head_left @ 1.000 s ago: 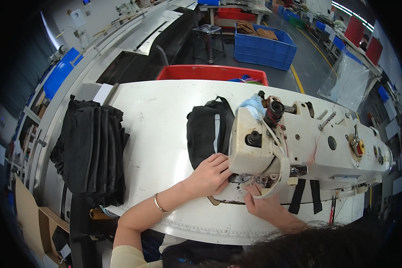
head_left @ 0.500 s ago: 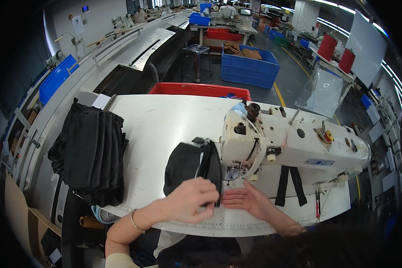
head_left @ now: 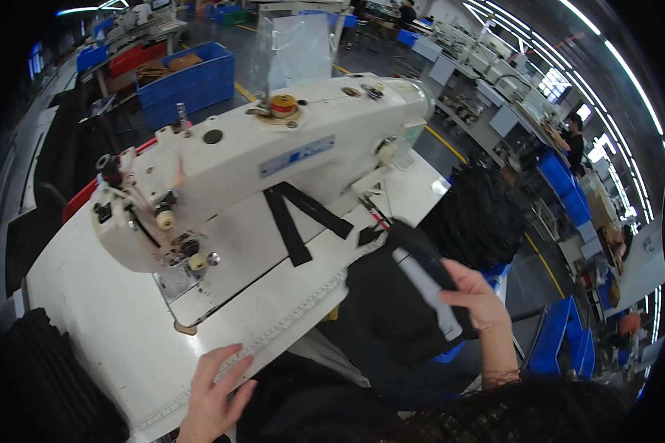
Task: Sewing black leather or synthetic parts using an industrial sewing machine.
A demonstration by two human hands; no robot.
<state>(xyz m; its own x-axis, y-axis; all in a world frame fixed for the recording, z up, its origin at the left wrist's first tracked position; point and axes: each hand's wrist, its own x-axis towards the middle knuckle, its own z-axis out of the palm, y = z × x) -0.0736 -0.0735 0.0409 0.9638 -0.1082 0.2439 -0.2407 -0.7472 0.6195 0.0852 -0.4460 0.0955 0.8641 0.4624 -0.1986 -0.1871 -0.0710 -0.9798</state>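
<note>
Beside table (head_left: 89, 317), lower left: black stack (head_left: 52, 380).
Gripping black piece (head_left: 388, 299), off sewing machine (head_left: 233, 173), with right hand (head_left: 479, 297); nothing with left hand (head_left: 213, 393).

We see a moderately bright indoor scene, lit mainly by long white tube lights (head_left: 580, 15) that curve down the upper right of the frame and burn out to pure white. Their light falls evenly on the smooth white desk (head_left: 89, 332), leaving soft grey shade beneath the white metal sewing machine (head_left: 236, 177). At the lower left, the stacked black cloth pile (head_left: 55, 376) sinks into near-black, and we can make out only faint folds. The black cloth piece with a pale grey strip (head_left: 377, 303), right of centre, also loses detail. We notice slight softness across the middle, a hazier background, strong fisheye bending towards the rim, and black corners.
</note>
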